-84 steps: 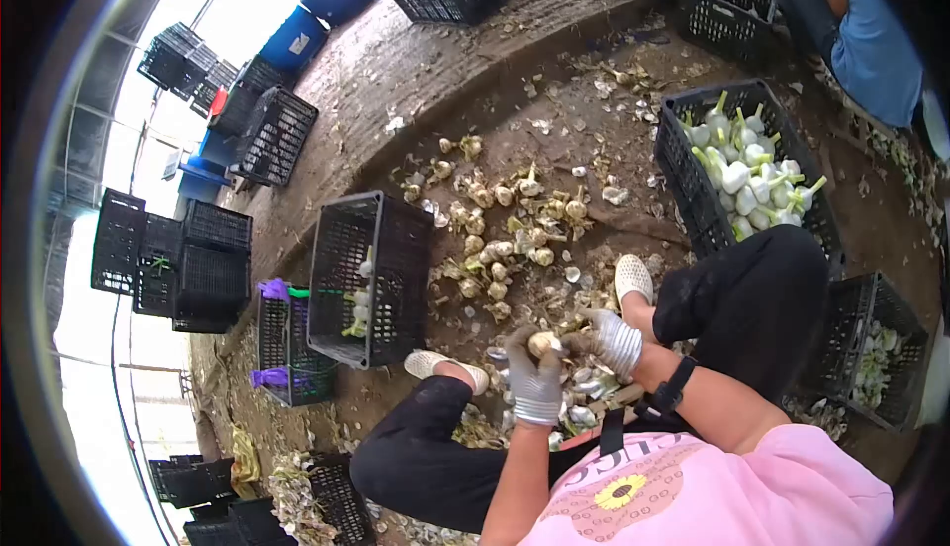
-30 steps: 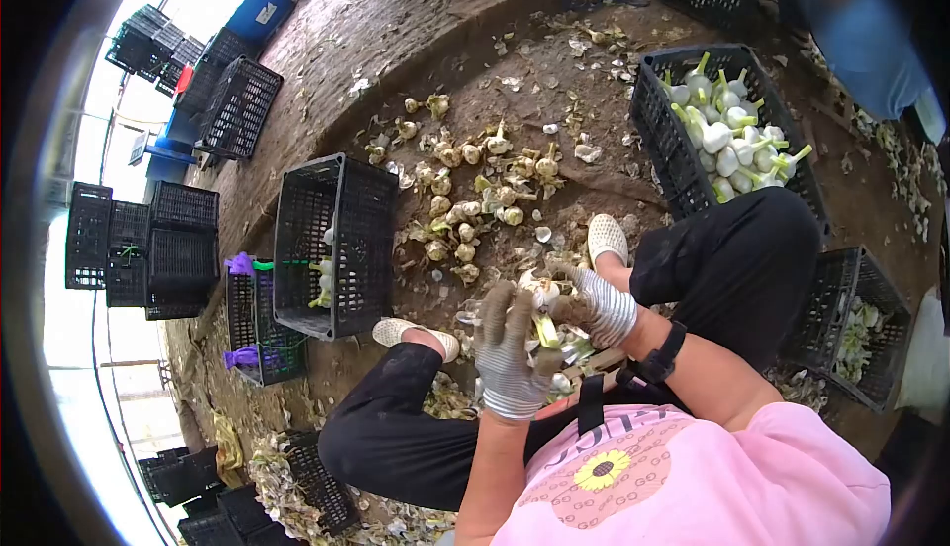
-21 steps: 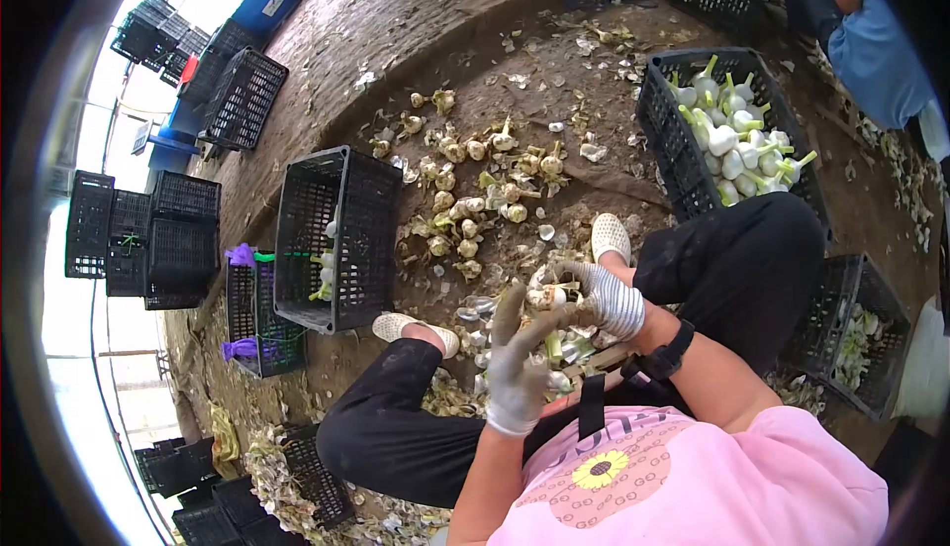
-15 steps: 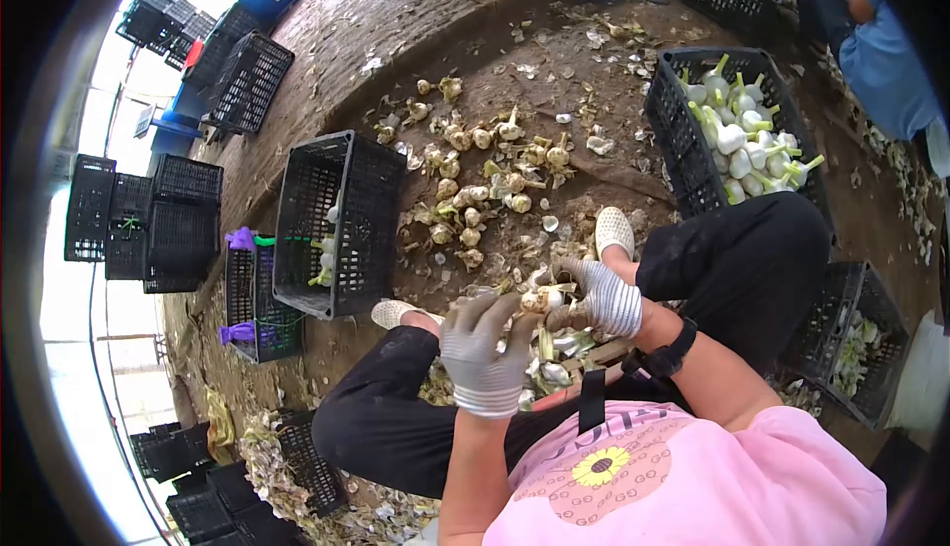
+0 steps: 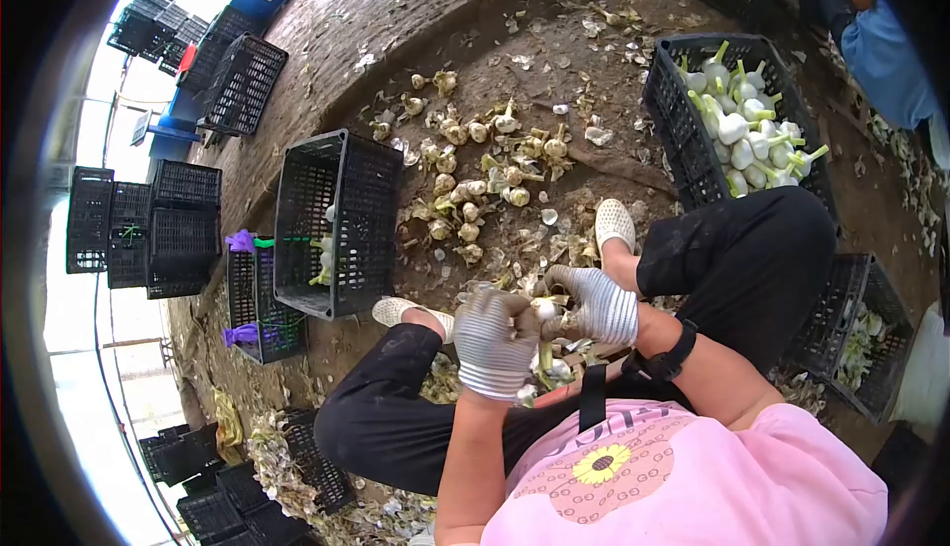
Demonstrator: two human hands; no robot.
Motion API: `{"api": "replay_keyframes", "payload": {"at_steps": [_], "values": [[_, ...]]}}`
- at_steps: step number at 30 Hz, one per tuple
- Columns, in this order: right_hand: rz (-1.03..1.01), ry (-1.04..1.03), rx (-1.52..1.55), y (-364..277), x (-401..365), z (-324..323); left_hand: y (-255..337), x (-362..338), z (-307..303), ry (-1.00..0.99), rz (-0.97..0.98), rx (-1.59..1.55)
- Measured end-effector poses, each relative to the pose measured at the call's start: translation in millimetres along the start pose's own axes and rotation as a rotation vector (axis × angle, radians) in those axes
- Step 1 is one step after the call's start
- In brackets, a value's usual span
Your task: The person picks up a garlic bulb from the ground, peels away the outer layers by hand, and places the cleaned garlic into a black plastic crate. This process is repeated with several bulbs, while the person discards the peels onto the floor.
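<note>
A garlic bulb (image 5: 545,307) with brownish outer skin sits between my two gloved hands, above my lap. My right hand (image 5: 601,305), in a striped grey-white glove, is closed round the bulb from the right. From the other side, my left hand (image 5: 495,341) has its fingers curled against the bulb; its fingertips are partly hidden. Under the hands lie a trimmed stem and several whitish garlic bulbs (image 5: 557,371). Unpeeled garlic bulbs (image 5: 470,211) are scattered on the ground in front of my feet.
A black crate (image 5: 683,175) of cleaned garlic stands front right. Another black crate (image 5: 368,294) with a few bulbs is at the left. A crate (image 5: 876,393) with green-white trimmings sits by my right leg. Skins litter the ground; a person in a blue sleeve (image 5: 888,66) is upper right.
My left hand has turned and its fingers have curled in closer against the garlic bulb. My right hand stays in about the same place.
</note>
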State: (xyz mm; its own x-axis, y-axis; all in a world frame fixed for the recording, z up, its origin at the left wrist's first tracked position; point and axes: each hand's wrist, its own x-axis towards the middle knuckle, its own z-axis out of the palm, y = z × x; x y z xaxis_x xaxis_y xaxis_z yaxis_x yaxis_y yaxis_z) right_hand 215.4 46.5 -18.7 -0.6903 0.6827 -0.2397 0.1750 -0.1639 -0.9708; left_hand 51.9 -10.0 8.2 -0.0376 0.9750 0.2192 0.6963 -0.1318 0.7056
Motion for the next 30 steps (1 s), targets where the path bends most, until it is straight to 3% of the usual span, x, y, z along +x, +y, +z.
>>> {"api": "replay_keyframes", "payload": {"at_steps": [1,2,3,5,7,11,16,20,28,30], "values": [[-0.008,-0.014,0.172,-4,-3,1,-5,-2,1,0.006,-0.118,-0.187],[-0.016,-0.028,0.343,-8,-6,2,-7,-3,-1,0.036,-0.438,-0.508],[-0.025,-0.042,0.514,-11,-7,1,-17,-3,-4,0.051,-0.548,-0.674],[-0.083,-0.089,0.469,5,-5,-1,-43,-6,1,0.111,-0.695,-0.792],[-0.098,-0.052,0.443,7,-3,-2,-52,-13,6,0.057,-0.705,-0.589],[-0.003,-0.007,0.558,11,-1,0,-41,-19,-8,0.108,-0.388,-0.457],[-0.003,0.057,0.510,11,4,8,4,-7,-25,0.026,-0.022,0.092],[-0.043,0.047,0.333,16,6,9,9,-4,-17,-0.029,0.080,0.269],[-0.085,0.061,0.088,17,7,10,11,-1,-12,-0.045,0.108,0.429],[-0.034,0.012,0.277,9,1,7,-9,-2,-6,-0.076,-0.250,-0.122]]}}
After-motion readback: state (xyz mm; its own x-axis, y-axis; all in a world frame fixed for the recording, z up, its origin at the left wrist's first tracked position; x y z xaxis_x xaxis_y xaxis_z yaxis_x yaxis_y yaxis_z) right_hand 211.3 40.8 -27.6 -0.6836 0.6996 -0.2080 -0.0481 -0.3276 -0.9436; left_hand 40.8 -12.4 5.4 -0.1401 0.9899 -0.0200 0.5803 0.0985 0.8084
